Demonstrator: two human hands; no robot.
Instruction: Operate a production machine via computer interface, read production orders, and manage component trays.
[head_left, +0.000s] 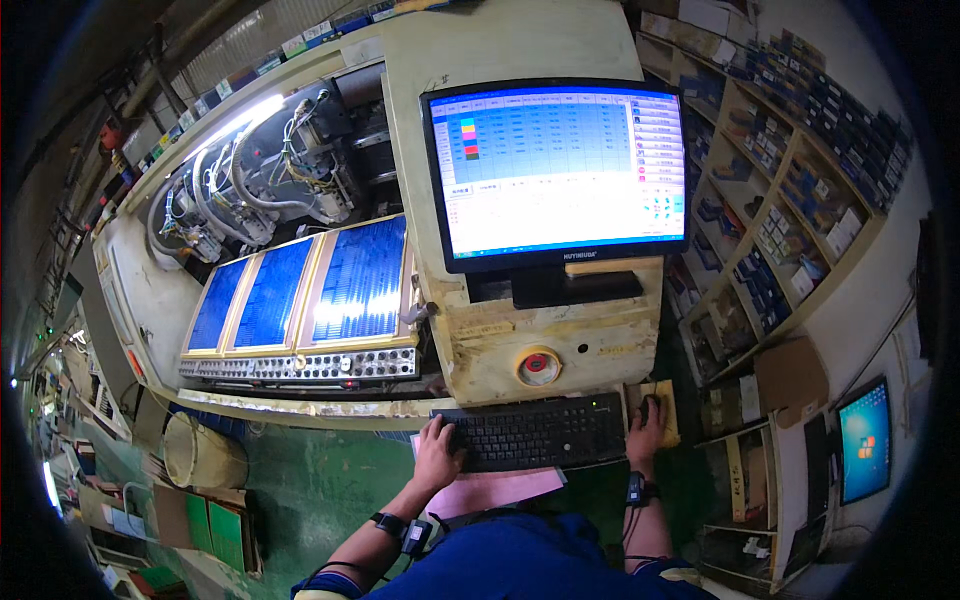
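My left hand (438, 455) rests on the left end of a black computer keyboard (525, 433), its fingers bent over the keys and holding nothing. At the keyboard's other end, my right hand (646, 433) covers a dark computer mouse (649, 406), which sits on a small yellowish board (670, 420). Behind the keyboard stands a lit monitor (555, 172) with a table of rows and coloured cells on its screen. Pink paper (502, 491) lies partly under the keyboard. Each wrist wears a strapped device with a cable.
Left of the monitor, a multi-head machine (292, 172) holds several blue panels (360, 281) on its bed. A red push button (536, 364) is on the cabinet front. Shelves (772, 202) and a second monitor (864, 441) stand right. A bucket (202, 450) is on the green floor.
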